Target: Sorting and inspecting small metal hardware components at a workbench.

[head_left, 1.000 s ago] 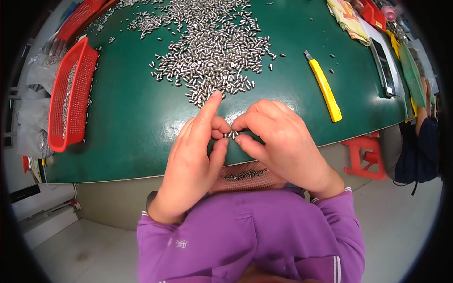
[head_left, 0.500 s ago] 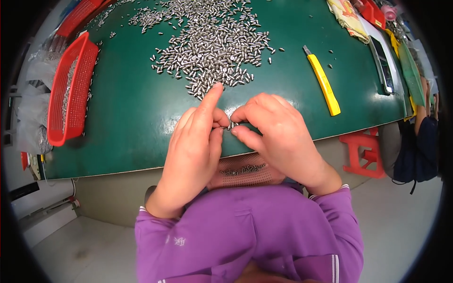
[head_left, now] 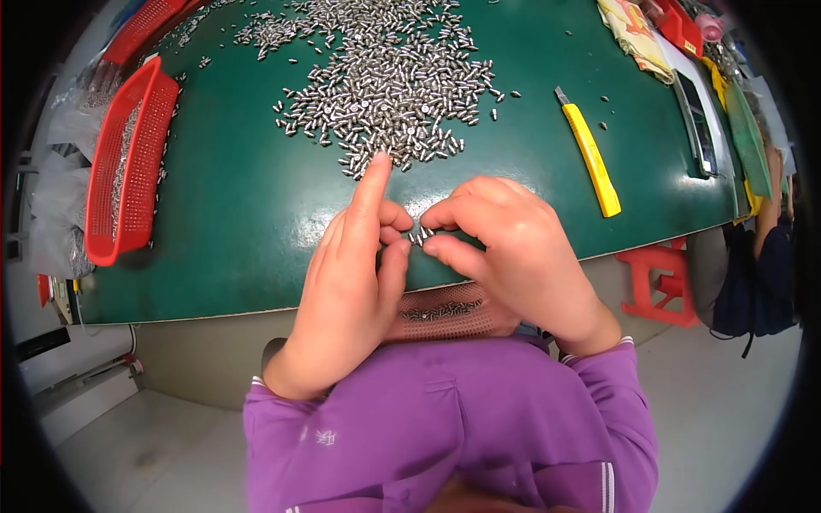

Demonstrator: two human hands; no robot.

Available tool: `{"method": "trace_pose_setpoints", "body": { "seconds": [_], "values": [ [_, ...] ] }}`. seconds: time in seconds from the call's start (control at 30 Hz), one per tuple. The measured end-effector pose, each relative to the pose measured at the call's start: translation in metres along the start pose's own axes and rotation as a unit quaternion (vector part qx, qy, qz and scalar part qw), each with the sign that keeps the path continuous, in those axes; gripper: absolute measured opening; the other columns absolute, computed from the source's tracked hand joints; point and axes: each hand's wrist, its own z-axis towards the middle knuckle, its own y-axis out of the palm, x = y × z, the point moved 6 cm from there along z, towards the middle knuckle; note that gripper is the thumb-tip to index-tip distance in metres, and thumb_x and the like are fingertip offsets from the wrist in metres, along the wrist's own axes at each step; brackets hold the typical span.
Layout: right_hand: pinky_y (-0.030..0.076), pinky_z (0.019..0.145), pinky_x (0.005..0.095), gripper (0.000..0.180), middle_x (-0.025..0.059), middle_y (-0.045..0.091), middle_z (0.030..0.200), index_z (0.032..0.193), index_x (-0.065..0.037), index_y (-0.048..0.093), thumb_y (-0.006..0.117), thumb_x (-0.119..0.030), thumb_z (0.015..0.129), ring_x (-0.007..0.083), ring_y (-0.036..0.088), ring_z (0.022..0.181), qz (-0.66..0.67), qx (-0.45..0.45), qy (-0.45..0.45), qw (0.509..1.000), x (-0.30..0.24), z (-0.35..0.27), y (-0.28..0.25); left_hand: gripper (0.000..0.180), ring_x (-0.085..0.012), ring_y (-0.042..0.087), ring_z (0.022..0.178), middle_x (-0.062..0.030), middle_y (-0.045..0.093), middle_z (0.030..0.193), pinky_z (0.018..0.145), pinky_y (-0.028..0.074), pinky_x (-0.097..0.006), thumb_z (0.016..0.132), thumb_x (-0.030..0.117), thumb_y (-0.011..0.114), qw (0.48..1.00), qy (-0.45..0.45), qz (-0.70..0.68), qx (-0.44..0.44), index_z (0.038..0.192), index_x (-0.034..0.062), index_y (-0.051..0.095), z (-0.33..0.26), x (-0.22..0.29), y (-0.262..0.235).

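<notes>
Head | metal pieces [head_left: 422,234]: long axes slanting, tips unclear | right hand [head_left: 509,235] pinches them narrowly | left hand [head_left: 346,274]: hold unclear

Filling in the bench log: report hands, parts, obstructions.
Right hand pinching metal pieces; left hand at them, grip unclear. Pile just beyond. Knife off right, out of the way.

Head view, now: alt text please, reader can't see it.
A person's bare right hand pinches small silver metal pieces, the bare left hand close beside, over a green tabletop. Beyond lies a large heap of similar silver pieces, with a long perforated red basket at left and a yellow-handled utility knife at right.
</notes>
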Motion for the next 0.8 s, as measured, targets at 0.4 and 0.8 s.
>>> {"method": "trace_pose_setpoints", "body": {
  "seconds": [0.4,0.8],
  "values": [
    [0.051,0.068,0.0408,0.016,0.0075,0.059,0.082,0.087,-0.007,0.065,0.076,-0.007,0.075,0.0291,0.060,0.078,-0.018,0.024,-0.020,0.999,-0.0002,0.0018,0.0036,0.081,-0.0238,0.063,0.083,-0.0086,0.063,0.091,0.079,0.052,-0.038,0.079,-0.014,0.069,1.000,0.018,0.005,0.016,0.152,-0.0012,0.039,0.0001,0.0031,0.0047],
    [0.050,0.069,0.0423,0.016,0.0067,0.058,0.084,0.085,-0.008,0.063,0.073,-0.004,0.073,0.0286,0.059,0.080,-0.022,0.034,-0.010,0.999,-0.0013,-0.0020,0.0064,0.080,-0.0237,0.062,0.085,-0.0079,0.062,0.091,0.081,0.051,-0.038,0.078,-0.016,0.066,0.999,0.027,-0.001,0.034,0.152,-0.0023,0.039,-0.0050,0.0013,0.0075]
  ]
}}
